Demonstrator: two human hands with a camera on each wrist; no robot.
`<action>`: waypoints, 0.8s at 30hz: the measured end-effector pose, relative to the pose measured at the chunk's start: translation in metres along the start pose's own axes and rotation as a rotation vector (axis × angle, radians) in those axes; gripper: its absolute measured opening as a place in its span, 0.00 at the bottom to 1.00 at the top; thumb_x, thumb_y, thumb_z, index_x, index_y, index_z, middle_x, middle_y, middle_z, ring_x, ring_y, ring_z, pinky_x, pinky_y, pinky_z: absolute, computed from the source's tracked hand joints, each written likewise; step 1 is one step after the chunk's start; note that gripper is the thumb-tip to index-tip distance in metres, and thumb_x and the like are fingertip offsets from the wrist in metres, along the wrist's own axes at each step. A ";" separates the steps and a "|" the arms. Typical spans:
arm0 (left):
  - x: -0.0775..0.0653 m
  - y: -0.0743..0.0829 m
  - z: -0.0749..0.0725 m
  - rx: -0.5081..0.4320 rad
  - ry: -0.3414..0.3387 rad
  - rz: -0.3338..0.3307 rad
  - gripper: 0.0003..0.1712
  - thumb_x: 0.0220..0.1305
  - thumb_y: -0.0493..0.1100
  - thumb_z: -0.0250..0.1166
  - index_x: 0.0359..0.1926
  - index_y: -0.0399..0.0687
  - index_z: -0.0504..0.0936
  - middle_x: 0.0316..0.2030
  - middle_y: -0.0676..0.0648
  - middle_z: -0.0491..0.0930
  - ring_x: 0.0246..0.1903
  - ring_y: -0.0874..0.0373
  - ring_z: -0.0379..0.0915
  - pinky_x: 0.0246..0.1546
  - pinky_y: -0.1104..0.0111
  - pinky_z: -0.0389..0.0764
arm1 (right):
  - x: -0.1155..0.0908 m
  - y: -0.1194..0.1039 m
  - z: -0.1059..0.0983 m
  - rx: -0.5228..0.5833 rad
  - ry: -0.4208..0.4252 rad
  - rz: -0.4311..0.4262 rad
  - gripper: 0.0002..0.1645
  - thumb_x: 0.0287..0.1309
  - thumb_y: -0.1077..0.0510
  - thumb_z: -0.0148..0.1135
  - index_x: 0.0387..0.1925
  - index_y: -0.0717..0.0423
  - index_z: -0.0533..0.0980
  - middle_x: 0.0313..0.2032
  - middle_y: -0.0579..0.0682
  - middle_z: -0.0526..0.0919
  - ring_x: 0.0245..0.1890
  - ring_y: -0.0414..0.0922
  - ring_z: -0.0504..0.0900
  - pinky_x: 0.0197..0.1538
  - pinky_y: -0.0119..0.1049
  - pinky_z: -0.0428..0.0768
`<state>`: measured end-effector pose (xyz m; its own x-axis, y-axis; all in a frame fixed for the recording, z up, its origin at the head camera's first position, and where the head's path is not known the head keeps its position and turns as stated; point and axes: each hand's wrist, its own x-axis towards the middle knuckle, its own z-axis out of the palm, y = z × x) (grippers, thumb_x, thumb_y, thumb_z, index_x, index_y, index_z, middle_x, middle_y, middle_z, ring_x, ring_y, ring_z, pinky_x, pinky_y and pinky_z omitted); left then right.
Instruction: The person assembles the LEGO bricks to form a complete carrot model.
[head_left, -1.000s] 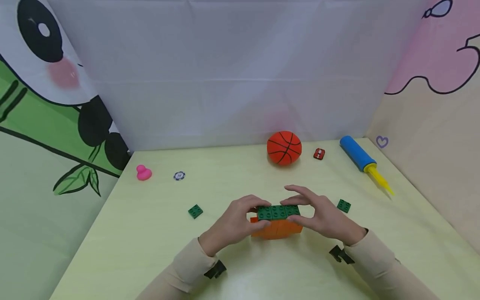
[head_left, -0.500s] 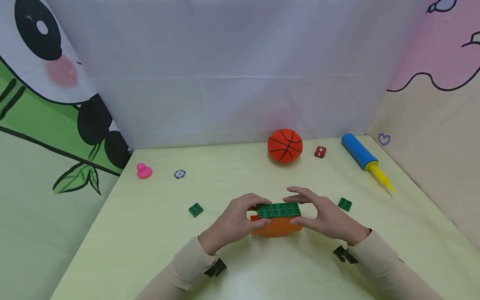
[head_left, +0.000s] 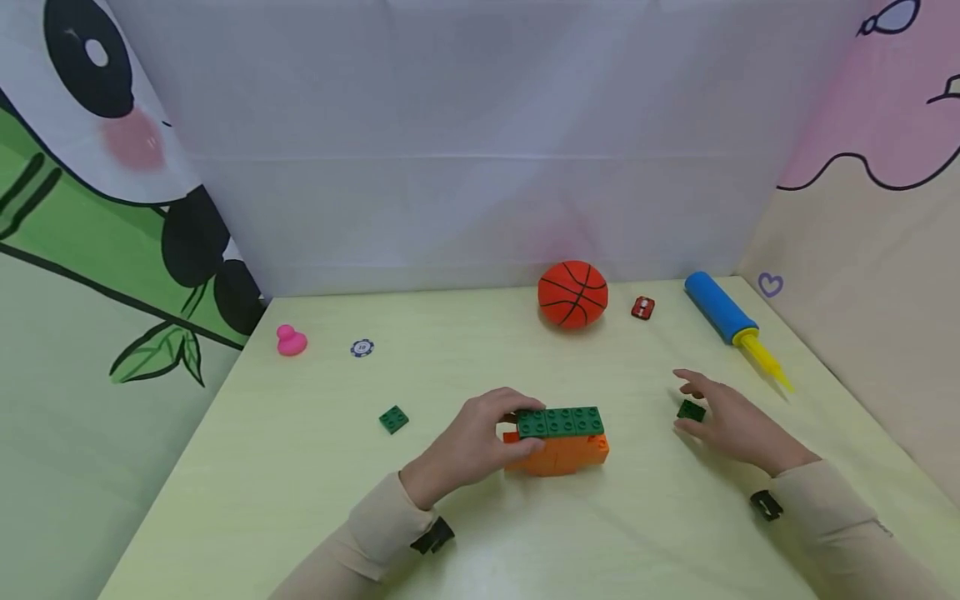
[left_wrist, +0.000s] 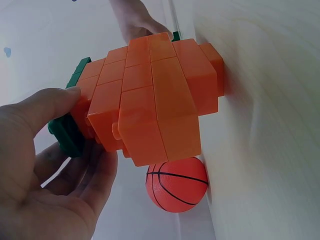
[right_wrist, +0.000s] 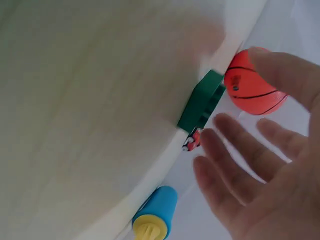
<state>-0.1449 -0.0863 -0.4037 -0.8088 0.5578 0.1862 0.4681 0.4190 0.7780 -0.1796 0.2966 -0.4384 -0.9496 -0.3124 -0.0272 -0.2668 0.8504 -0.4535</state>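
Observation:
A stack of orange toy building bricks (head_left: pixel 566 457), topped by a row of green bricks (head_left: pixel 566 422), stands on the table in the middle. My left hand (head_left: pixel 472 437) grips its left end near the top, thumb on the near side and fingers behind. In the left wrist view the orange stack (left_wrist: pixel 155 95) is stepped, widest in the middle. Over to the right, my right hand (head_left: pixel 738 425) is around a loose green brick (head_left: pixel 690 411), fingers spread. The right wrist view has that green brick (right_wrist: pixel 200 102) apart from the fingers. Another green brick (head_left: pixel 393 419) lies to the left.
Along the back of the table (head_left: pixel 300 500) are a small basketball (head_left: pixel 573 294), a red toy car (head_left: pixel 642 307) and a blue and yellow pump (head_left: pixel 723 312). A pink duck-like toy (head_left: pixel 291 340) and a poker chip (head_left: pixel 362 347) lie at the back left.
My right hand has left the right end of the brick stack and moved right to the loose green brick. The left hand keeps its grip in the same place.

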 end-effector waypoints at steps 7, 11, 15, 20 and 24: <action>0.000 0.000 0.000 0.001 -0.001 -0.004 0.22 0.63 0.44 0.71 0.57 0.49 0.81 0.51 0.54 0.79 0.47 0.63 0.76 0.55 0.61 0.80 | 0.000 0.016 -0.003 0.003 -0.075 0.061 0.46 0.60 0.52 0.69 0.73 0.59 0.58 0.54 0.61 0.79 0.51 0.55 0.77 0.58 0.62 0.74; 0.001 0.000 0.000 0.008 -0.003 -0.004 0.22 0.62 0.44 0.71 0.57 0.49 0.81 0.51 0.54 0.79 0.47 0.63 0.76 0.55 0.61 0.80 | 0.002 0.014 -0.004 -0.005 -0.091 0.049 0.43 0.61 0.56 0.68 0.72 0.59 0.59 0.52 0.60 0.80 0.51 0.55 0.77 0.58 0.62 0.74; 0.000 0.000 0.000 0.008 -0.008 0.004 0.22 0.63 0.44 0.71 0.57 0.49 0.81 0.51 0.54 0.79 0.47 0.63 0.76 0.55 0.61 0.80 | 0.002 0.002 -0.005 0.028 -0.074 0.000 0.42 0.62 0.57 0.68 0.72 0.57 0.60 0.55 0.58 0.79 0.53 0.55 0.78 0.58 0.59 0.76; 0.000 0.000 0.000 0.012 -0.004 0.001 0.22 0.63 0.44 0.71 0.57 0.49 0.81 0.52 0.55 0.79 0.47 0.64 0.76 0.54 0.63 0.80 | 0.000 -0.032 -0.006 0.131 0.033 -0.167 0.38 0.62 0.58 0.68 0.71 0.51 0.64 0.54 0.48 0.81 0.50 0.46 0.79 0.54 0.45 0.81; 0.000 0.000 0.000 0.002 0.000 -0.005 0.22 0.62 0.44 0.72 0.57 0.49 0.81 0.52 0.54 0.79 0.47 0.63 0.76 0.54 0.62 0.80 | -0.003 -0.064 -0.007 0.239 0.104 -0.326 0.37 0.61 0.60 0.69 0.69 0.44 0.66 0.55 0.43 0.82 0.48 0.39 0.80 0.53 0.33 0.80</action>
<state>-0.1450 -0.0860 -0.4034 -0.8111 0.5559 0.1818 0.4645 0.4235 0.7777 -0.1606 0.2463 -0.4028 -0.8367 -0.4939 0.2365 -0.5218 0.5880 -0.6180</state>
